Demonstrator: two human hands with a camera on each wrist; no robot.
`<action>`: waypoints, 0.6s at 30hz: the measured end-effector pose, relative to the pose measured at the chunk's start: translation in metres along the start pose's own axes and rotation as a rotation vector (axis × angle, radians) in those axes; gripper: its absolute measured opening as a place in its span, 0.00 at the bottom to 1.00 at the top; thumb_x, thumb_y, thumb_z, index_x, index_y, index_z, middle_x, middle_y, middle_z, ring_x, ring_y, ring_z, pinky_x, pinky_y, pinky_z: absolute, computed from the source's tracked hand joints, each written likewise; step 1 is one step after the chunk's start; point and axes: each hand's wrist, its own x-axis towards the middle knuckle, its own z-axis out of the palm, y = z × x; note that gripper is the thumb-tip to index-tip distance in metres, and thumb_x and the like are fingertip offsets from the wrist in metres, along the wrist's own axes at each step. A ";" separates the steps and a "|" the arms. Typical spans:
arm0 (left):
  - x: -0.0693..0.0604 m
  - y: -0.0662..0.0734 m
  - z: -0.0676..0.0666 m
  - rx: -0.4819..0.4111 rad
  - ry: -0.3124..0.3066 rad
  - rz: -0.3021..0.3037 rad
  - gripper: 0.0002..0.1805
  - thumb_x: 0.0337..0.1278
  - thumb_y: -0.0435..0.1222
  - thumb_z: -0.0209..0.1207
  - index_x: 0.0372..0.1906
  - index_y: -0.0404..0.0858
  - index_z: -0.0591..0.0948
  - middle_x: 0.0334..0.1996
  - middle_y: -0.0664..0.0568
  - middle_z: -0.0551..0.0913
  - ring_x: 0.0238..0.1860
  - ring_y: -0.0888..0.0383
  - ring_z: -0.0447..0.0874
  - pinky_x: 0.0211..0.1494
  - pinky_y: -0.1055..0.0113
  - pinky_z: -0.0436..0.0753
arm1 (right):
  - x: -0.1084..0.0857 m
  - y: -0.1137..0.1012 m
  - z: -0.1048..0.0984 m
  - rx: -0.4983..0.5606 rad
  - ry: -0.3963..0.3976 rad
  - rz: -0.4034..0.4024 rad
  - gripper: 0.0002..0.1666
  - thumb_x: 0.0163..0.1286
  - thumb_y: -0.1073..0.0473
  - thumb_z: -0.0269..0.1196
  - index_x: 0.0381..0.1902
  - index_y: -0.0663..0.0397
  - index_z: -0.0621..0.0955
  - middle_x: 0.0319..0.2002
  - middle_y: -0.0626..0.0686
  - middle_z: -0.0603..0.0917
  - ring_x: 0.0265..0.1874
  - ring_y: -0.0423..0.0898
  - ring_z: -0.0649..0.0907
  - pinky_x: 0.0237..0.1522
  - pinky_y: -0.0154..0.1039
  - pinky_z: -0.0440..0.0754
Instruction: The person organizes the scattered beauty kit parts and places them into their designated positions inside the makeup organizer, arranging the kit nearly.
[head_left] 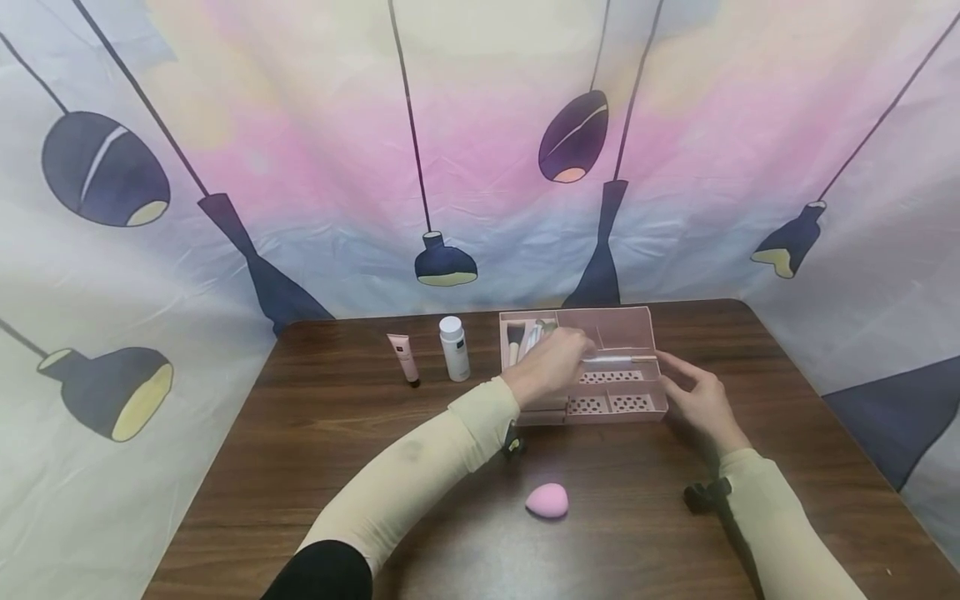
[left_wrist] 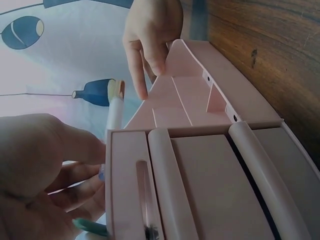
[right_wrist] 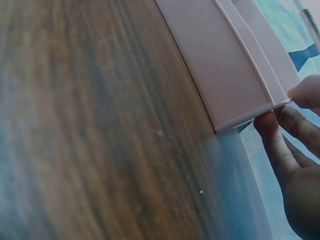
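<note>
Brown wooden table [head_left: 300, 433] lies beneath both hands. Pink organizer [head_left: 611, 327] stands under the left fingers, its right end against the right fingertips. Left hand [head_left: 551, 360]: fingers curled, pinching a slim white stick. Right hand [head_left: 701, 404]: fingers fairly straight, unclenched, touching the organizer's end wall. White bottle [head_left: 454, 350] upright, left of the left fingers; pink sponge [head_left: 549, 501] on the near side of them; pink tube [head_left: 404, 358] farther left, beyond the bottle. Slim white stick [head_left: 615, 359] extends rightward from the left fingers, above the organizer's compartments, toward the right fingers.
</note>
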 end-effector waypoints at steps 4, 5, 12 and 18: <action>0.003 -0.002 0.001 0.029 -0.001 -0.011 0.16 0.50 0.24 0.57 0.42 0.40 0.86 0.37 0.53 0.86 0.41 0.59 0.84 0.46 0.71 0.81 | 0.000 0.000 0.000 0.005 -0.003 0.006 0.29 0.72 0.49 0.59 0.68 0.47 0.72 0.66 0.64 0.73 0.66 0.66 0.69 0.61 0.67 0.66; 0.004 -0.002 0.001 0.038 -0.005 -0.017 0.15 0.50 0.24 0.57 0.40 0.40 0.86 0.35 0.54 0.85 0.39 0.60 0.82 0.43 0.71 0.81 | 0.000 0.000 0.000 0.007 -0.003 0.005 0.28 0.72 0.50 0.59 0.68 0.47 0.73 0.66 0.64 0.73 0.66 0.66 0.69 0.61 0.66 0.66; 0.010 -0.003 0.004 0.113 -0.013 -0.051 0.16 0.49 0.24 0.58 0.42 0.41 0.86 0.38 0.53 0.84 0.43 0.58 0.82 0.48 0.68 0.81 | 0.000 0.000 0.001 0.002 -0.004 0.012 0.29 0.71 0.51 0.60 0.68 0.48 0.72 0.66 0.64 0.72 0.66 0.65 0.69 0.61 0.65 0.68; 0.009 -0.003 0.005 0.150 0.006 -0.060 0.15 0.53 0.27 0.61 0.46 0.41 0.86 0.41 0.52 0.85 0.47 0.55 0.82 0.54 0.65 0.80 | 0.001 0.001 0.002 -0.011 0.002 -0.006 0.28 0.71 0.53 0.60 0.68 0.48 0.73 0.64 0.64 0.75 0.61 0.63 0.76 0.51 0.41 0.79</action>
